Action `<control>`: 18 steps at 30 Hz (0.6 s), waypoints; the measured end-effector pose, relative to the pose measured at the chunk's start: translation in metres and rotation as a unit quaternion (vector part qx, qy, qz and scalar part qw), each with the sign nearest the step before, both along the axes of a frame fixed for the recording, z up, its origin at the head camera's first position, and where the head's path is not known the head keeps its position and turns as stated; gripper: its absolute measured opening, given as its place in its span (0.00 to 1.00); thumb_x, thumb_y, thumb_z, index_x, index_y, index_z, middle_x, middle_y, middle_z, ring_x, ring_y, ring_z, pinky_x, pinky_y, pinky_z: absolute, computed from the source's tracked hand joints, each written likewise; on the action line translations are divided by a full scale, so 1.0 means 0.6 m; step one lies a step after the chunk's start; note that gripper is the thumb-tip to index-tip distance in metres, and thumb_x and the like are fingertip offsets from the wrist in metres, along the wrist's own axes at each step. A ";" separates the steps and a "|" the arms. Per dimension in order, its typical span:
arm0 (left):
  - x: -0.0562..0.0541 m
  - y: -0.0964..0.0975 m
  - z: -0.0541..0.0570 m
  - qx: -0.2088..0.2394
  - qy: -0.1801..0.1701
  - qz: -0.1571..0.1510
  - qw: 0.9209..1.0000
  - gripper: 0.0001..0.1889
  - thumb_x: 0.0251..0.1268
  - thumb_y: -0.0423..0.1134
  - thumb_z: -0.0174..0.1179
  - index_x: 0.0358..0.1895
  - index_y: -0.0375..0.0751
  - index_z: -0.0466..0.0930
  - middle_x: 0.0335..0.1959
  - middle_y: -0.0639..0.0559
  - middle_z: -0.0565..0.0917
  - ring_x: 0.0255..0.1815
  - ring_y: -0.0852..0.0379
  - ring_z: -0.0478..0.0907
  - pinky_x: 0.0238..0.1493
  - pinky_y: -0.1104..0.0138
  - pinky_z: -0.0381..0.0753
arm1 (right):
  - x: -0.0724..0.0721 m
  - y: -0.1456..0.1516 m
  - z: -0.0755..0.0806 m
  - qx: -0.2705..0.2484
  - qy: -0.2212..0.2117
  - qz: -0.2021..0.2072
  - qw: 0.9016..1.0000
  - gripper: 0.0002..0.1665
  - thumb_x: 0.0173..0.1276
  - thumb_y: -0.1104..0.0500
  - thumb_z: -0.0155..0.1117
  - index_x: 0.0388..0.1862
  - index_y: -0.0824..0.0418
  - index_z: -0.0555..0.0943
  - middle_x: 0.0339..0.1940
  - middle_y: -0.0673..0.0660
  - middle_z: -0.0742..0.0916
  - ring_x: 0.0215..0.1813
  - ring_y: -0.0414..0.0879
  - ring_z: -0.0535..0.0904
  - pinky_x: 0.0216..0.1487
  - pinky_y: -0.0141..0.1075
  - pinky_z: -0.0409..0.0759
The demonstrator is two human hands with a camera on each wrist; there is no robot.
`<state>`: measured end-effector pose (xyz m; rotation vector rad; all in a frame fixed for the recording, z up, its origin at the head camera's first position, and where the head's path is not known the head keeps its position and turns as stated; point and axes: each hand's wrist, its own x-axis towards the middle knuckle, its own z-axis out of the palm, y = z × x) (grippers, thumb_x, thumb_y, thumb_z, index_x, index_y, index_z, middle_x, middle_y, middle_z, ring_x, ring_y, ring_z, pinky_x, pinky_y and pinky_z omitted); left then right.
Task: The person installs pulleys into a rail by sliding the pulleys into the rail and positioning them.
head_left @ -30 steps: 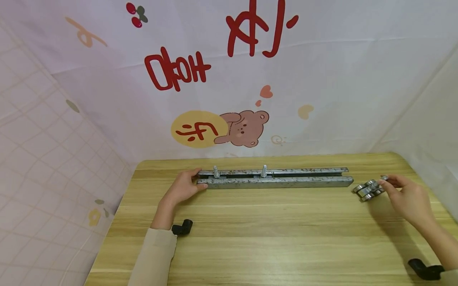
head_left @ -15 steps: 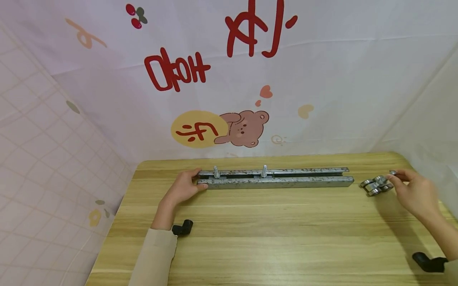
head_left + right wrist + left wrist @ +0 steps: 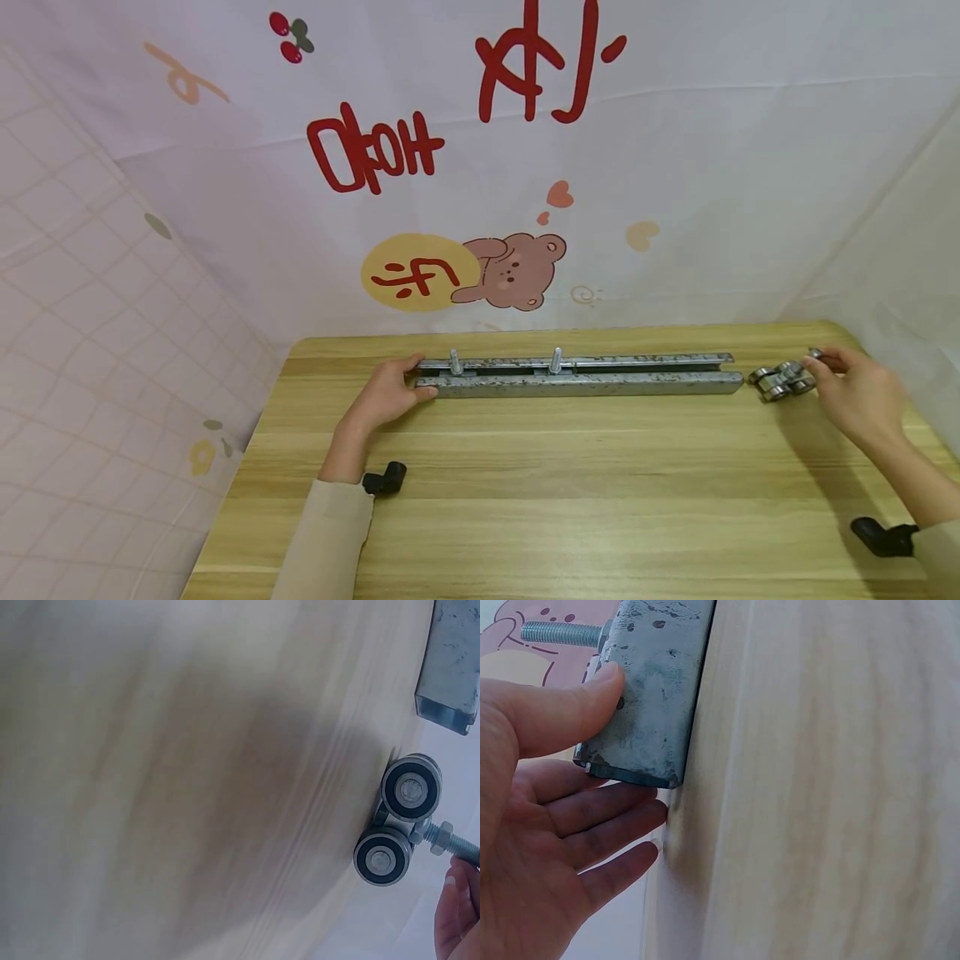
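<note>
A long grey metal rail [image 3: 577, 374] lies across the far side of the wooden table [image 3: 570, 483], with two threaded bolts [image 3: 553, 359] standing up out of its slot. My left hand [image 3: 386, 392] holds the rail's left end [image 3: 649, 697], thumb on its face and fingers behind it. My right hand [image 3: 851, 392] pinches the threaded bolt [image 3: 454, 844] of a small roller carriage [image 3: 782, 379] with black-and-silver wheels [image 3: 409, 787]. That carriage sits just off the rail's right end [image 3: 450, 660], close to it but apart.
A black elbow-shaped part [image 3: 384, 479] lies by my left forearm. Another black part [image 3: 881, 537] lies near my right wrist at the table's front right. A printed cloth backdrop [image 3: 480, 167] hangs close behind the table's far edge and wraps both sides.
My right hand has carried the roller carriage up and leftward, bringing it close to the rail's right end. My left hand has stayed on the rail's left end.
</note>
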<state>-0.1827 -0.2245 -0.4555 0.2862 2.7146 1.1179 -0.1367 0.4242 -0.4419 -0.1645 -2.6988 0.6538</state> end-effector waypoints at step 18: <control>-0.004 -0.002 0.005 -0.002 -0.008 -0.004 1.000 0.40 0.71 0.43 0.70 0.78 0.28 0.64 0.74 0.32 0.72 0.76 0.35 0.67 0.72 0.42 0.69 | -0.016 -0.022 0.000 -0.017 0.038 0.016 0.999 0.18 0.77 0.58 0.66 0.52 0.74 0.84 0.43 0.77 0.88 0.30 0.08 0.59 0.21 0.30 0.64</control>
